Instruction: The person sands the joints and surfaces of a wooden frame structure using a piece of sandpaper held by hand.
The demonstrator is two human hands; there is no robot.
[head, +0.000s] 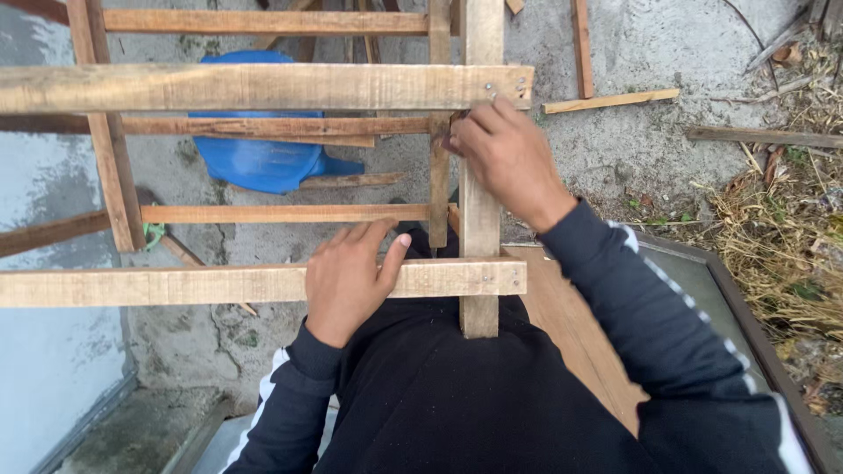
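Head view, frame: I look down on a wooden frame (263, 88) made of rough, pale planks nailed together. It stands right in front of my body.
Head view, planks: I count two wide flat rails running sideways, a top rail and a near rail (176, 284). One upright post (480, 202) crosses both on the right. Thinner slats sit deeper behind them.
Head view, nails: I see small shiny nail heads (492, 88) where the post meets the top rail, and more at the near joint.
Head view, left hand: My left hand (349, 279) lies flat on the near rail with the fingers spread and the thumb up. It is open and only presses on the wood.
Head view, right hand: My right hand (507, 156) is curled shut at the post, just under the top rail. I cannot tell if something small is inside it.
Head view, tub: One blue plastic tub (255, 158) lies on the grey ground (650, 132) behind the frame. I cannot see inside it.
Head view, scraps: Loose wood sticks (610, 101) lie on the ground, and dry grass (781, 228) is at the right.
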